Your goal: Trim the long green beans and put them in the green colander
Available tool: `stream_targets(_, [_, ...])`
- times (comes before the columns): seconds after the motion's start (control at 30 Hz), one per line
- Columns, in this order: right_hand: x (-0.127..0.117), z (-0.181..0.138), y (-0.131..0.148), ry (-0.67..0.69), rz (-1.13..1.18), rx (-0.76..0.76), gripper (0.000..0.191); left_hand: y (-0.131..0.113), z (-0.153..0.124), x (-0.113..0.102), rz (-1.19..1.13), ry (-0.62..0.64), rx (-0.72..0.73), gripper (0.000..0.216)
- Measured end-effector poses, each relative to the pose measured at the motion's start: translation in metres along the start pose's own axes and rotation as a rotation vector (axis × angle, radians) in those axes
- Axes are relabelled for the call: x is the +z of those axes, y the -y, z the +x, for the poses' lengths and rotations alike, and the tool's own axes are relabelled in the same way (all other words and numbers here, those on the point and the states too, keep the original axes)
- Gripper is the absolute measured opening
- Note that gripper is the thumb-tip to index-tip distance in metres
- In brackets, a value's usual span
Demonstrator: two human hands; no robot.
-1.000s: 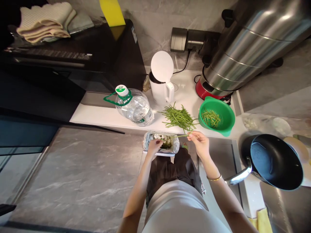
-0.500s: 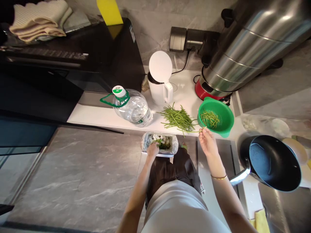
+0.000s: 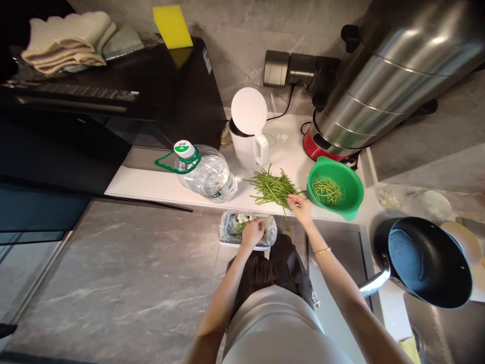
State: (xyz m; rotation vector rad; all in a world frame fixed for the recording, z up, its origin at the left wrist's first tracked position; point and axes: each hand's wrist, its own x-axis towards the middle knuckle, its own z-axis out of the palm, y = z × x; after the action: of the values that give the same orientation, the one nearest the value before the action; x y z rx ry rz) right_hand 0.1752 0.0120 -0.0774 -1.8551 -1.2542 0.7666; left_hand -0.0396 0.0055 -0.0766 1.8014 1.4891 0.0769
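A loose pile of thin green vegetable stems (image 3: 271, 186) lies on the white counter. My right hand (image 3: 301, 210) is at the pile's right edge, fingertips pinched on a green stem there. To its right stands a green colander (image 3: 350, 189) with shorter cut stems (image 3: 326, 191) inside. Over a lined waste bin (image 3: 224, 230) below the counter edge is my left hand (image 3: 253, 232). Its fingers are curled together, and what they hold, if anything, is hidden. Green scraps and whitish bits show in the bin.
A large water bottle (image 3: 210, 174) and a white kettle (image 3: 244, 144) with its lid raised stand behind the bin and pile. On the right are a black pan (image 3: 428, 263) and a tall steel appliance (image 3: 386, 86). A black appliance (image 3: 182, 91) fills the back left.
My right hand has moved left from beside the colander to the pile's edge. My left hand has shifted right over the bin. The view has tilted slightly.
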Motion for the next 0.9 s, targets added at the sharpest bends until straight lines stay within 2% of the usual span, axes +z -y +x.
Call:
stream_targets(0.13, [0.056, 0.031, 0.008, 0.079, -0.251, -0.06, 0.015, -0.012, -0.001, 0.004, -0.087, -0.039, 0.062, 0.025])
stream_targets(0.27, [0.074, 0.048, 0.016, 0.092, -0.419, -0.072, 0.013, -0.004, -0.005, 0.009, -0.166, -0.041, 0.079, 0.024])
stream_targets(0.37, [0.068, 0.049, 0.018, 0.094, -0.494, -0.096, 0.016, 0.006, -0.004, 0.013, -0.267, -0.039, 0.062, 0.024])
stream_targets(0.47, [0.052, 0.046, 0.022, 0.075, -0.53, -0.115, 0.018, 0.012, 0.001, 0.013, -0.41, -0.065, 0.073, 0.022])
stream_targets(0.6, [0.025, 0.039, 0.025, 0.054, -0.502, -0.133, 0.019, 0.007, 0.014, 0.01, -0.64, -0.089, 0.074, 0.019])
stream_targets(0.67, [0.013, 0.031, 0.024, 0.056, -0.467, -0.143, 0.019, 0.0, 0.022, 0.007, -0.799, -0.083, 0.013, 0.021])
stream_targets(0.73, [0.003, 0.019, 0.021, 0.085, -0.384, -0.149, 0.018, -0.01, 0.029, 0.002, -0.991, -0.073, -0.081, 0.028])
stream_targets(0.8, [-0.003, 0.001, 0.018, 0.144, -0.209, -0.13, 0.02, -0.018, 0.033, -0.005, -1.193, -0.06, -0.138, 0.035])
stream_targets(0.9, [-0.006, -0.029, 0.018, 0.212, 0.068, -0.067, 0.024, -0.025, 0.032, -0.019, -1.404, -0.027, -0.076, 0.036])
